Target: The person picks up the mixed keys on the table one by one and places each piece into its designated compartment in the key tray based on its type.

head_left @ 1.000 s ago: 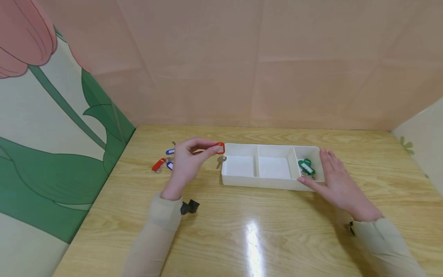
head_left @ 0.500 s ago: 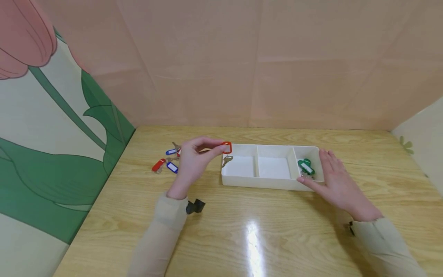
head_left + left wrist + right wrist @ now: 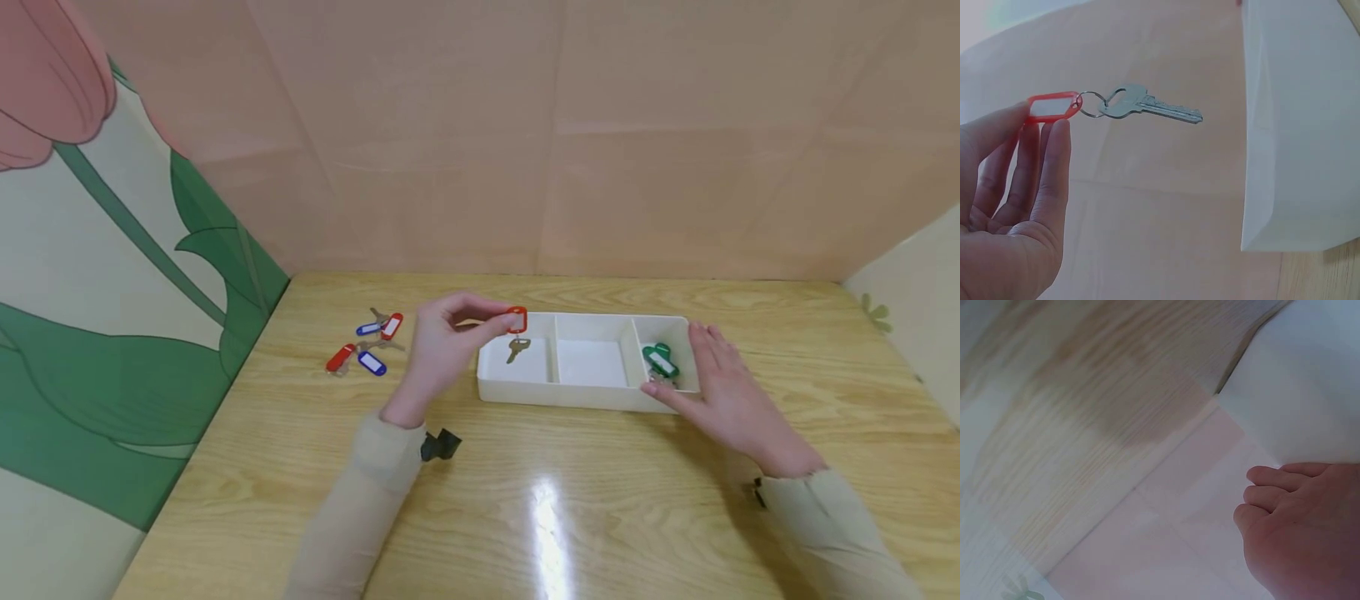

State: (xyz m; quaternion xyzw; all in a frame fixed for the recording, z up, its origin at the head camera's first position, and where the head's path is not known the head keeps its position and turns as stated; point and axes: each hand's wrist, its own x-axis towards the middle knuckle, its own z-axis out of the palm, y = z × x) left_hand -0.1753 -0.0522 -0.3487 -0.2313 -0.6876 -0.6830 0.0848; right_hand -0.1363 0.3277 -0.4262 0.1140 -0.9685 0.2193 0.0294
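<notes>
My left hand [image 3: 442, 354] pinches a red key tag [image 3: 517, 320] between thumb and fingertips. From its ring hangs a metal key [image 3: 517, 348], seen over the left compartment of a white three-part tray [image 3: 555, 395]. The left wrist view shows the tag [image 3: 1054, 107], its split ring and the key [image 3: 1150, 106] apart from the tray wall [image 3: 1304, 144]. Straight fingers of my right hand [image 3: 726, 396] rest along the tray's right end, the thumb on its front rim. Green key tags [image 3: 662, 360] with keys lie in the right compartment.
On the wooden table [image 3: 480, 500], left of the tray, lie red key tags [image 3: 341, 358] and blue key tags [image 3: 372, 362] with keys. A pink backdrop [image 3: 555, 150] stands behind the table, and a flower-patterned panel [image 3: 112, 400] borders its left side.
My left hand has moved right, carrying the red key tag from beside the tray's left end to over the left compartment. The right hand has stayed at the tray's right end.
</notes>
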